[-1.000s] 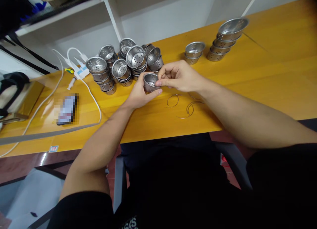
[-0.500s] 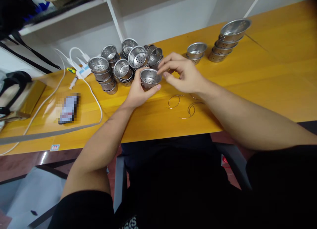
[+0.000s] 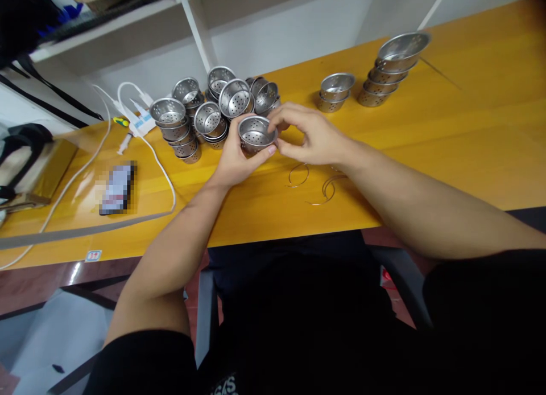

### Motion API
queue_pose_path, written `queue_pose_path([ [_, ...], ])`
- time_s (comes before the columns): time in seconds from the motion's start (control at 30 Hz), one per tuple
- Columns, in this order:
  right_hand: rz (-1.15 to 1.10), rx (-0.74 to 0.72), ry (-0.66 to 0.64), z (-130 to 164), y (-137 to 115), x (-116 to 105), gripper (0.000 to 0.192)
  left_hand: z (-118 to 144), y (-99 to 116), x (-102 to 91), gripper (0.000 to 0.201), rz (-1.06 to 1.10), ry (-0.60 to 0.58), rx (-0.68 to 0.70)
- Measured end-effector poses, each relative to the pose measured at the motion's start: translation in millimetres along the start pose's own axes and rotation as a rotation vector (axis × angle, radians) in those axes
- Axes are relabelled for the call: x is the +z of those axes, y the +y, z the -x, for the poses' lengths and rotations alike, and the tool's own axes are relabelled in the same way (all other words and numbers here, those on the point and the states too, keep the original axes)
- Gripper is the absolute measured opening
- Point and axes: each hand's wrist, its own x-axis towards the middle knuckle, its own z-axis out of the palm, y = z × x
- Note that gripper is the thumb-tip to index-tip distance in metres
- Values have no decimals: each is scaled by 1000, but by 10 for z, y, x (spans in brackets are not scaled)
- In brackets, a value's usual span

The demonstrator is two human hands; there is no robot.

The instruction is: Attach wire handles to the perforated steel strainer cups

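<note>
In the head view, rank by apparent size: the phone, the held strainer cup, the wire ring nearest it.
1. phone
2. strainer cup in the left hand, close to the phone; unsure
3. wire ring, smallest

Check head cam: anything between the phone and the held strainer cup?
Yes: a white cable loops across the table between the phone and the strainer cup.

Yellow wooden table [image 3: 469, 127] in front of me. Far left there's a white power strip [image 3: 140, 120] with white cables [image 3: 164, 176] looping toward the near edge, and a phone [image 3: 116, 188] lying flat beside them. Something black with a tan box [image 3: 40, 167] sits at the far left edge. White shelving [image 3: 191, 19] runs along the far wall. My dark chair [image 3: 205, 309] shows below the table edge.
</note>
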Motion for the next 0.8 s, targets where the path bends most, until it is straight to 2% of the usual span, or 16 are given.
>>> queue_pose_path([
  [0.2,24,-49,-37,-12,18,-21,37,4,-76,-1,102,-10,-28,26],
  [0.37,68,-147,-64,11,119,22,40,32,-71,2,101,-8,-18,19],
  [0.57,69,-122,-95,33,112,30,44,51,-41,3,97,2,-42,27],
  [0.7,18,-80,-40,15,111,-29,42,39,-86,-28,101,42,-37,12],
  [0.8,49,-75,71,-10,230,-122,44,19,-151,-91,110,39,-27,-32],
])
